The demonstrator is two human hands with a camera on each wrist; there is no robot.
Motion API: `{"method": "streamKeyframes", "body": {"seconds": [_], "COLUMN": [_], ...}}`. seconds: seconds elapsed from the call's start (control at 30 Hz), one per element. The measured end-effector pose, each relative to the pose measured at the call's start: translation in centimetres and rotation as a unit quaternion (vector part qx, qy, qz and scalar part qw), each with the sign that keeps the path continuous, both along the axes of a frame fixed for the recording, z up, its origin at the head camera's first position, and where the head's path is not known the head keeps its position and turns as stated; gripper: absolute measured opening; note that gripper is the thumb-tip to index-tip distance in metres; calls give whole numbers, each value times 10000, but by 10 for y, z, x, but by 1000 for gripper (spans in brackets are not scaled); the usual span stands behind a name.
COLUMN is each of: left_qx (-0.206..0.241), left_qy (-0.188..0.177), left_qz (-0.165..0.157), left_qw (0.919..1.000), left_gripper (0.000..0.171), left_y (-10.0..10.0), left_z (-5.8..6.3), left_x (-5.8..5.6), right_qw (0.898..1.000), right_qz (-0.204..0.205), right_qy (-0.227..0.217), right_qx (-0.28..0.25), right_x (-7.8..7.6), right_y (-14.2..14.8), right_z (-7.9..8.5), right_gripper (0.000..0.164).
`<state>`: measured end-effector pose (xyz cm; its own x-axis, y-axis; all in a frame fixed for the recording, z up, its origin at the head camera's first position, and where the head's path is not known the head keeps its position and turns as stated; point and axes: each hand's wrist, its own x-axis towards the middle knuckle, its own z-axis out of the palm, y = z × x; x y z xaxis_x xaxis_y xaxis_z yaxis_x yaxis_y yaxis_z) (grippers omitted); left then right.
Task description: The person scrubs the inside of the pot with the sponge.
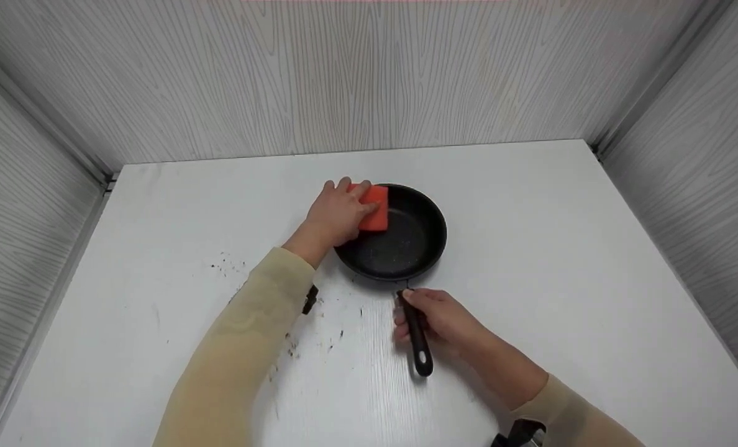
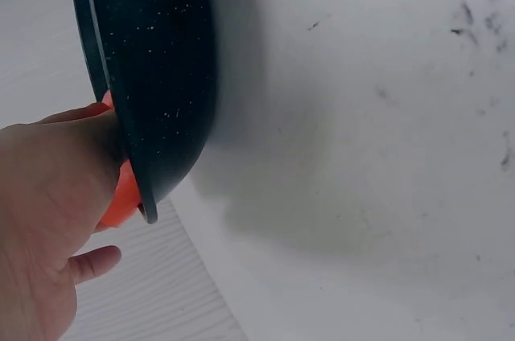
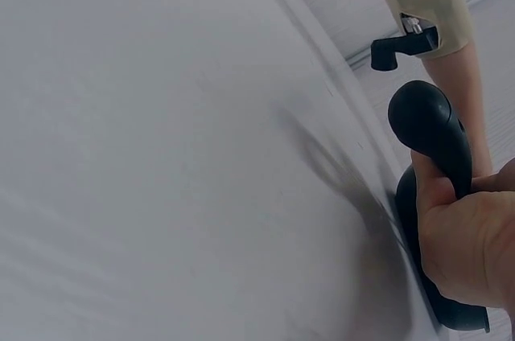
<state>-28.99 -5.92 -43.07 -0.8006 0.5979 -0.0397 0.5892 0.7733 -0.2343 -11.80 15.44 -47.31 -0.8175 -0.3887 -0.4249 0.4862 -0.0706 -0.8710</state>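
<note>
A black frying pan (image 1: pixel 400 248) is in the middle of the head view, its handle (image 1: pixel 420 347) pointing toward me. My right hand (image 1: pixel 440 320) grips that handle close to the pan, thumb on top. Over the pan's far left rim, my left hand (image 1: pixel 338 214) holds an orange sponge (image 1: pixel 376 211) against the inside, fingers spread over it. The left wrist view shows the pan's speckled outer side (image 2: pixel 165 59) and part of the sponge (image 2: pixel 122 196) behind the rim. In the right wrist view, the handle's rounded end (image 3: pixel 420 116) sticks out above the right hand (image 3: pixel 467 244).
Dark crumbs and smudges (image 1: pixel 291 344) are scattered on the white table (image 1: pixel 530 248), left of and below the pan. Wood-grain panels (image 1: pixel 344 74) enclose the back and both sides. Each wrist wears a black camera mount (image 1: pixel 310 299).
</note>
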Motion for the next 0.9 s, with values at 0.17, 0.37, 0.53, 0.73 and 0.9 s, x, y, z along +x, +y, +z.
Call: {"method": "streamKeyframes", "body": {"seconds": [0.17,0.37,0.53,0.73,0.9], "left_qx": [29,-219,-315,-258,-158], "left_qy": [-234,-398,-492,-678,-948], "left_qz": [78,119,155,170,183], "left_qw": [9997,9989,9982,9972,9952], "left_gripper": [51,46,44,45,42], "left_y": [-2,-5,-9,-13,-17], "left_z": [6,14,19,23,27], "left_x": [6,12,16,19,23], "right_qw": [10000,9999,9989,9971,9962], "right_qz": [-6,-106,-371,-645,-635], "right_qy": [-21,-82,-219,-286,-356], "right_qx": [6,-44,-166,-295,-479], "right_x": [1,3,4,4,6], "right_y": [-1,-3,-7,-9,-10], "right_z": [2,3,3,5,5], "right_gripper": [41,41,40,39,40]}}
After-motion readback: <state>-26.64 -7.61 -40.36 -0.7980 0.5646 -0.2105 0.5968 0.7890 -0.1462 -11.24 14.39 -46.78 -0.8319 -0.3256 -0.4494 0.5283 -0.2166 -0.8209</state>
